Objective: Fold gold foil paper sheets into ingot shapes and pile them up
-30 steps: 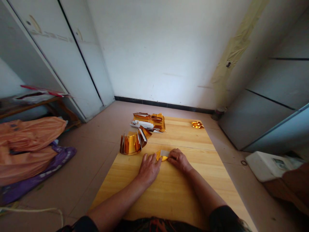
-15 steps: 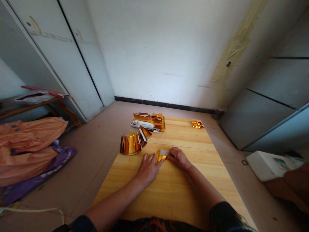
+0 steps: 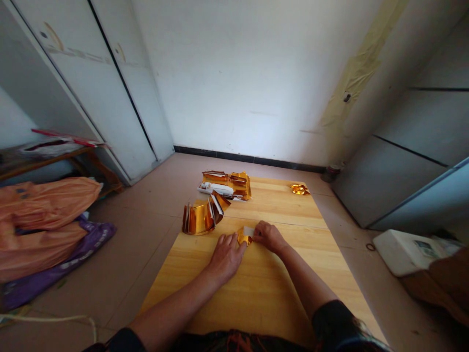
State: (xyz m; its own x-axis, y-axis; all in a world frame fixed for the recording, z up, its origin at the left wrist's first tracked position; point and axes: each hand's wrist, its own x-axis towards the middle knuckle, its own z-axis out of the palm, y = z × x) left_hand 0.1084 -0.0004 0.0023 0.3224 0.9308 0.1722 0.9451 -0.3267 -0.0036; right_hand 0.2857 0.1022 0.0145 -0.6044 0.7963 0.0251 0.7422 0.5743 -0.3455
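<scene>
A small sheet of gold foil paper point(image 3: 241, 235), its pale back partly turned up, lies on the wooden table between my two hands. My left hand point(image 3: 226, 255) rests at its left and near edge, fingers and thumb holding the sheet down. At its right end, the fingers of my right hand point(image 3: 269, 235) are closed in a pinch on the paper; their tips are partly hidden. Just beyond my left hand stands a curved fan of gold sheets point(image 3: 200, 216). Behind that fan sits a stack of gold and white sheets point(image 3: 227, 185).
A crumpled or folded gold foil piece point(image 3: 299, 189) lies at the table's far right corner. The wooden table point(image 3: 293, 205) ends short of the white wall. Orange and purple bags point(image 3: 47, 210) are on the left; a white box point(image 3: 405, 252) stands at the right.
My right hand has shifted slightly up and to the left, its wrist more raised. The gold foil paper's near edge looks a little more folded. My left hand has barely moved.
</scene>
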